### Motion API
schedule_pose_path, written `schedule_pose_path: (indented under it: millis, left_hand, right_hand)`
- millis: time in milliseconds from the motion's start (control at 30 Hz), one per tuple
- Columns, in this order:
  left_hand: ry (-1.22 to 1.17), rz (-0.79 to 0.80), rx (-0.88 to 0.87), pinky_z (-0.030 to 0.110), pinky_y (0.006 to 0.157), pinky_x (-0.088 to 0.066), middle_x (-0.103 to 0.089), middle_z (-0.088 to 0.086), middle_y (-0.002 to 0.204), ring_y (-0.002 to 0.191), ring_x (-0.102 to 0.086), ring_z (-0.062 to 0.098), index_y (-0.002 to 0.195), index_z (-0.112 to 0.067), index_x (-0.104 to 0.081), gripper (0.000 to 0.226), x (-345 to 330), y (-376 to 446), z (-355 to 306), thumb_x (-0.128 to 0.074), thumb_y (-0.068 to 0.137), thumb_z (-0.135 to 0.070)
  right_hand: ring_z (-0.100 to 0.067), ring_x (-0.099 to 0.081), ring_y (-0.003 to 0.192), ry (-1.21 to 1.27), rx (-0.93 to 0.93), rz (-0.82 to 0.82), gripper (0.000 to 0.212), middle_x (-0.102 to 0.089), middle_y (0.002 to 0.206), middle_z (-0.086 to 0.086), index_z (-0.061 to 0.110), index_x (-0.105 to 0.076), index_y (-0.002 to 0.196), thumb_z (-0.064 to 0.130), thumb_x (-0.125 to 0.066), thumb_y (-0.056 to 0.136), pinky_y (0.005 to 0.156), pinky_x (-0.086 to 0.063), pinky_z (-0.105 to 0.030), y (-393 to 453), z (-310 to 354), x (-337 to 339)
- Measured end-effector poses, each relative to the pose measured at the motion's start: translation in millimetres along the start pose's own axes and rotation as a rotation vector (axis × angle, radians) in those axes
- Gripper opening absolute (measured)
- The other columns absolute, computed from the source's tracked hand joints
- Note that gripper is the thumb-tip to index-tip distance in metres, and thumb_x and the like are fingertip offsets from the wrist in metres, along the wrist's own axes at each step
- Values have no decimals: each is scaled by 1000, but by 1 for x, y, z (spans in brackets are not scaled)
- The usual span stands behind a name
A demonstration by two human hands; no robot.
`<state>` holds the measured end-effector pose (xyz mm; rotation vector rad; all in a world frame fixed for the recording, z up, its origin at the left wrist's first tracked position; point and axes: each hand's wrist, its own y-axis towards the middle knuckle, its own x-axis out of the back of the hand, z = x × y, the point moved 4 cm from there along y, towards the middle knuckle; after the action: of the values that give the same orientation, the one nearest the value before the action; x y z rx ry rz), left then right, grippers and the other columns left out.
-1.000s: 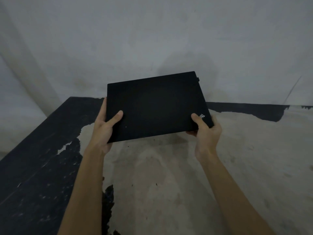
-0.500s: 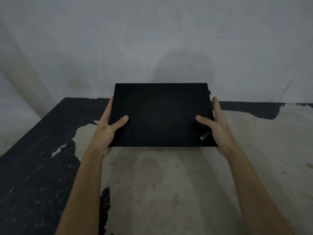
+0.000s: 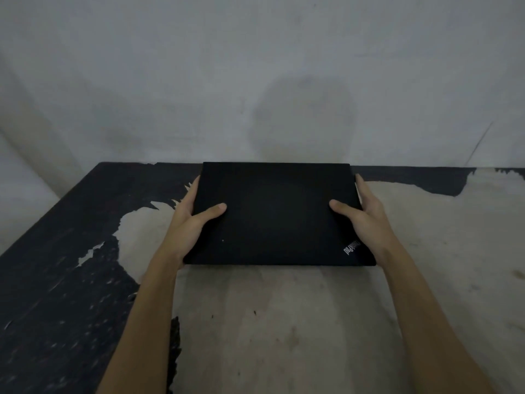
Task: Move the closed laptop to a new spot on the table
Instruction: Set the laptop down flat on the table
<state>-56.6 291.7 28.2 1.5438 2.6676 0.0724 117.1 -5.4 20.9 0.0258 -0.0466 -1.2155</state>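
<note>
Both hands clamp the closed laptop (image 3: 279, 214) by its sides. The left hand (image 3: 187, 220) and right hand (image 3: 366, 220) lay thumbs across its lid, near the wall (image 3: 255, 66).

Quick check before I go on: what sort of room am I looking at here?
Probably a bare, worn workroom or storeroom: a plain stained wall, a table whose black coating has peeled off in patches, and only the laptop on or near it.

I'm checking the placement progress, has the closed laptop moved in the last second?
Yes. The laptop has come down and levelled out: earlier its far edge stood high against the wall, and now it lines up with the table's far edge.
</note>
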Motion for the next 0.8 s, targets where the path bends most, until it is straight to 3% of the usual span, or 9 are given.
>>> schedule_pose_path:
  millis: [100,200,300,367,567,667,800]
  left_hand:
    - [24,-64,8,33,85,-66,-78,-17,123,112,-76,15,136,-52,-62,56,-1,2,4,-77,94,-18]
    - [57,-127,-7,28,75,-66,-83,-17,110,102,-79,15,122,-53,-70,48,-4,3,11,-78,93,-15]
    - [95,-168,-31,22,74,-64,-82,-19,112,102,-78,9,138,-36,-68,50,-7,4,16,-78,94,-16]
    - [139,-183,-44,22,77,-65,-81,-15,118,105,-77,9,146,-30,-63,55,-11,4,17,-78,93,-20]
    - [275,-206,-49,50,100,-59,-74,3,131,118,-70,26,147,-28,-62,54,-15,10,23,-76,95,-25]
    - [371,-218,-83,52,104,-55,-71,8,130,124,-63,31,145,-30,-63,51,-16,12,26,-75,96,-29]
    - [445,-215,-80,47,105,-55,-64,18,132,122,-62,28,146,-25,-63,52,-19,16,27,-75,96,-30]
  right_hand:
    - [0,-66,107,-95,10,-19,86,-63,131,17,31,-31,159,25,-79,88,77,-59,-16,1,-4,-2]
    - [-1,-66,107,-187,42,-39,69,-67,105,36,52,-44,138,30,-81,85,77,-59,-17,2,-6,2]
    - [-10,-70,108,-223,51,-57,58,-71,115,23,47,-54,132,32,-82,84,89,-59,-33,4,-10,8]
    - [-6,-70,104,-251,57,-81,59,-71,112,23,44,-56,134,32,-83,83,86,-57,-30,4,-10,11]
    - [0,-67,98,-386,65,-132,47,-71,102,16,24,-69,127,37,-81,83,72,-50,-15,7,-10,15]
    - [-17,-68,105,-417,66,-126,50,-73,114,3,20,-68,129,37,-81,84,84,-54,-28,10,-13,15]
    - [-27,-63,110,-472,86,-126,48,-68,121,-10,19,-69,126,39,-80,84,91,-55,-42,14,-12,17]
